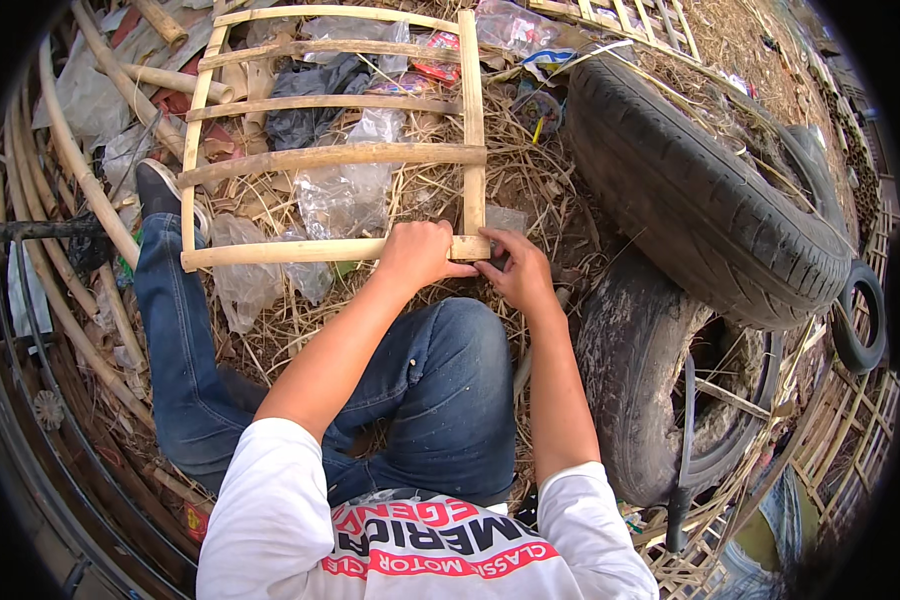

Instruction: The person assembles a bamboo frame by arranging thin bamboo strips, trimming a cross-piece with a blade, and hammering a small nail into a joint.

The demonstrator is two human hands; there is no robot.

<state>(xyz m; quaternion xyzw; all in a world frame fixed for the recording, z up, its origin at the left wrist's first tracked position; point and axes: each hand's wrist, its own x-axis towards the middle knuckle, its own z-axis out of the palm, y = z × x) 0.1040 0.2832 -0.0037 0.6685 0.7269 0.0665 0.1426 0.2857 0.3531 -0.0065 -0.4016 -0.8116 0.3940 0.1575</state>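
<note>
A ladder-like bamboo frame (335,156) stretches out in front of me, its slats running crosswise between two long side strips. My left hand (417,257) is wrapped round the nearest crosspiece, close to its right end. At that same corner, my right hand (520,272) pinches the end of the joint, where crosspiece and right side strip meet. Thumb and fingers of both hands almost touch there. Something small and dark shows between the right fingers, too hidden to name. My bent knee (460,345) is just below the corner.
Two worn tyres (705,190) lie stacked at the right, with a long blade with a dark handle (678,520) leaning on the lower one. Bamboo poles (75,150) are piled at the left. Plastic bags (340,195) and straw litter the ground. More bamboo lattice (860,420) lies far right.
</note>
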